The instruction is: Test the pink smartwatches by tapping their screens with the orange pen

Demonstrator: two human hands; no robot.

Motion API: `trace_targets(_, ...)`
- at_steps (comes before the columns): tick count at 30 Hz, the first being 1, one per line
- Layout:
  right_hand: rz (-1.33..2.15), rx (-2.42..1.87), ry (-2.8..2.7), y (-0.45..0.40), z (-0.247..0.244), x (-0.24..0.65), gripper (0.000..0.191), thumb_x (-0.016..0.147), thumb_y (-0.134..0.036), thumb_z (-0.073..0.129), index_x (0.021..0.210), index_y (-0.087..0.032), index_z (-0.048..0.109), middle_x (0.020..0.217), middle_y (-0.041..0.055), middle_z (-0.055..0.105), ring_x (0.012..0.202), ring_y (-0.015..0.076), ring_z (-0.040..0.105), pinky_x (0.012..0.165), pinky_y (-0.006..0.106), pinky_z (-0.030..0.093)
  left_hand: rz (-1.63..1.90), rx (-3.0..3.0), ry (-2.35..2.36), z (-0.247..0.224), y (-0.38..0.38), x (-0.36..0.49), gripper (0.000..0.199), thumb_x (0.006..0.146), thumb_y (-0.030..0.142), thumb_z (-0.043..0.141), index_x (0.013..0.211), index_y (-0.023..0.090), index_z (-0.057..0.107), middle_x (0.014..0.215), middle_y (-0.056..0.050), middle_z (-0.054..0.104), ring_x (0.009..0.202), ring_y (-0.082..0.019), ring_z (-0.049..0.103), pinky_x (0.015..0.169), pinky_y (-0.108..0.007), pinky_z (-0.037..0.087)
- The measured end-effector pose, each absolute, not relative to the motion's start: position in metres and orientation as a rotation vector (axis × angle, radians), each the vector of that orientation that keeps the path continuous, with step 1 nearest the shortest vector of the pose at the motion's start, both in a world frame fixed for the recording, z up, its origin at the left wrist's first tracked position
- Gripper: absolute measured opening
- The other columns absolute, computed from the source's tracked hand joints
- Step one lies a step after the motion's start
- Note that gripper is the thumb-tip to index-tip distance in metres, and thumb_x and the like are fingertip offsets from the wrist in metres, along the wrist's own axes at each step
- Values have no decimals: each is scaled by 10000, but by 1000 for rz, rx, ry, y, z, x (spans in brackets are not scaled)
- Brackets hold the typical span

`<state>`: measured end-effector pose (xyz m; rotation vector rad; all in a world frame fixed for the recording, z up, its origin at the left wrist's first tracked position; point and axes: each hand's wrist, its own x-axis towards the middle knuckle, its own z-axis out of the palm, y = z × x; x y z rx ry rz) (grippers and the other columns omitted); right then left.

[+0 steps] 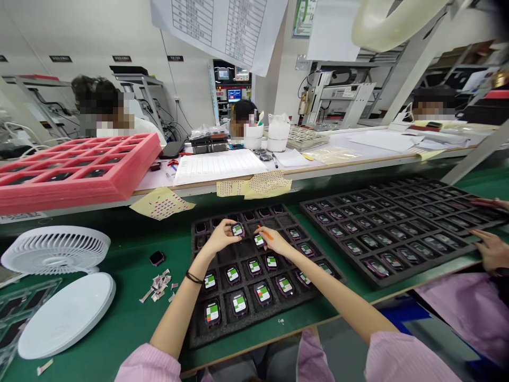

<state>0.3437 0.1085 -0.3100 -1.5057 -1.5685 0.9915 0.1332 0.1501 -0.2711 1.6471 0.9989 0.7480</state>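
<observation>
My left hand (220,236) is closed on a smartwatch (237,229) with a lit green-and-white screen, held over the upper part of a black foam tray (254,313). My right hand (274,241) has its fingers closed round a thin orange stick-like tool (265,232). Just under the right fingertips is a second lit watch (259,241); I cannot tell whether it is gripped or only touched. Several watches with lit screens lie in the lower pockets, such as one watch (239,302) near the front. Those in the back row look dark.
A dark watch (157,258) and small strips (160,285) lie left of the tray. Further left stands a white fan (59,249). Another tray of watches (382,228) is at right, with a co-worker's hands (493,246) at its edge. A shelf (207,183) runs above, bearing pink foam (131,170).
</observation>
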Motion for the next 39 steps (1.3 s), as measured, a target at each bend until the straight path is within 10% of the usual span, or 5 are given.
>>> trace_targets(11,1462,-821,-1290,121,-220,314,415,692,-257,728,1077,-197,584,795,-1,602,593,124,646,409,178,356,1074,1403,884,-214,125,108,576,745,385,679,1232,180,449,1010,-83,648,728,-136,646,511,-195,421)
trace_targets(39,1344,-873,-1397,98,-205,303,258,856,-379,581,1026,-187,607,674,6,594,533,144,620,364,201,336,1038,1504,884,-197,102,108,405,818,419,615,1140,180,559,914,-41,644,574,-77,573,488,-185,413)
